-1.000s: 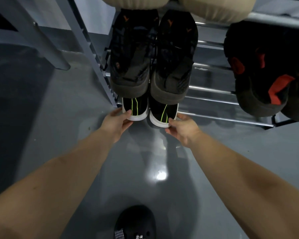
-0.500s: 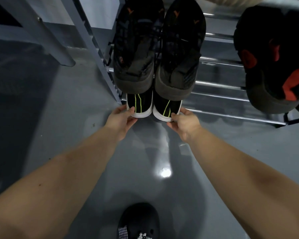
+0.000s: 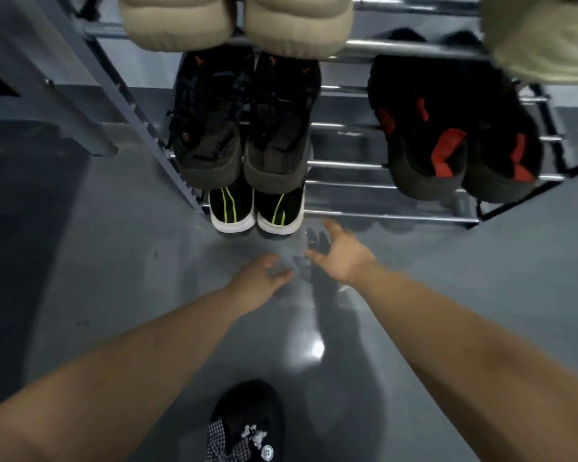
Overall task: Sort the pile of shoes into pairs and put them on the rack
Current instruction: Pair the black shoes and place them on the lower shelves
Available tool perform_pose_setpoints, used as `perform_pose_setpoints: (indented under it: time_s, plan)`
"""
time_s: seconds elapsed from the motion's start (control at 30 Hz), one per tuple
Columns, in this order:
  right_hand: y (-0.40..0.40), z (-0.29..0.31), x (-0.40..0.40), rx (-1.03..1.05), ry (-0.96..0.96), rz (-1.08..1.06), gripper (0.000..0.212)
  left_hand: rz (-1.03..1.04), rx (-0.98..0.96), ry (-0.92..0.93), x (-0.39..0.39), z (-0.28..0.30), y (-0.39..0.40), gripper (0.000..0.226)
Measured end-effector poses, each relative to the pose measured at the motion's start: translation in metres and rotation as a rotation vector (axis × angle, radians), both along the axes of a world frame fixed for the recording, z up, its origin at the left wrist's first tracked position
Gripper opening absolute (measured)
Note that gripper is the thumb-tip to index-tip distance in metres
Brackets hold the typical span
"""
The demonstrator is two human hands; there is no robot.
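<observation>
A pair of black shoes with green stripes and white soles (image 3: 254,210) stands side by side on the lowest tier of the metal rack (image 3: 381,215), heels toward me. My left hand (image 3: 264,281) hovers over the floor in front of them, fingers loosely spread, holding nothing. To the right, my right hand (image 3: 339,253) is also clear of the shoes, fingers apart and empty. On the tier above sit a dark pair with orange marks (image 3: 244,128) and a black pair with red patches (image 3: 457,135). Beige shoes (image 3: 234,21) rest on the top tier.
The floor is glossy grey with a light reflection (image 3: 316,348). A black shoe with a checked patch (image 3: 247,425) is at the bottom edge. Grey slanted frame legs (image 3: 80,95) stand left of the rack. Another beige shoe (image 3: 544,38) sits at top right.
Both hands have let go of the green-striped shoes and drawn back toward me. The pair stays on the lowest tier. The view has tilted up, showing the beige shoes again.
</observation>
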State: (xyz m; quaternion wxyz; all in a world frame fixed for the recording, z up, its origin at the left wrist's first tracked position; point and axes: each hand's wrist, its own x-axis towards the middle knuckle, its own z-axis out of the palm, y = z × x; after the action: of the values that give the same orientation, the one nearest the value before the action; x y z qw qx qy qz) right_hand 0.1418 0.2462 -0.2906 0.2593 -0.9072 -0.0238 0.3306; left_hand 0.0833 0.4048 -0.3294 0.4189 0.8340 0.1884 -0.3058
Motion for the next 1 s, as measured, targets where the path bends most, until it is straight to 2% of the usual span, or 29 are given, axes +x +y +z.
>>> perform_pose_setpoints:
  time_s: [0.07, 0.1, 0.17, 0.3, 0.5, 0.67, 0.8, 1.0]
  plan:
    - [-0.022, 0.016, -0.014, -0.12, -0.03, 0.143, 0.081, -0.481, 0.279, -0.137, 0.002, 0.017, -0.016, 0.068]
    - [-0.035, 0.025, -0.022, -0.166, -0.033, 0.189, 0.082, -0.649, 0.354, -0.195, 0.005, 0.029, -0.026, 0.069]
    - [-0.064, 0.046, -0.039, -0.238, -0.039, 0.252, 0.082, -0.865, 0.434, -0.25, 0.007, 0.058, -0.053, 0.069]
    - [-0.131, 0.097, -0.073, -0.355, -0.073, 0.333, 0.081, -1.154, 0.526, -0.361, 0.008, 0.12, -0.115, 0.071]
    - [-0.247, 0.177, -0.123, -0.455, -0.151, 0.263, 0.081, -1.408, 0.545, -0.543, 0.006, 0.211, -0.218, 0.073]
    - [-0.34, 0.211, -0.178, -0.555, -0.178, 0.14, 0.078, -1.579, 0.561, -0.605, -0.013, 0.258, -0.328, 0.072]
    - [-0.395, 0.199, -0.229, -0.538, -0.144, -0.013, 0.077, -1.693, 0.541, -0.613, -0.046, 0.251, -0.413, 0.072]
    - [-0.462, 0.131, -0.316, -0.507, 0.04, -0.188, 0.077, -1.773, 0.445, -0.494, -0.11, 0.194, -0.496, 0.073]
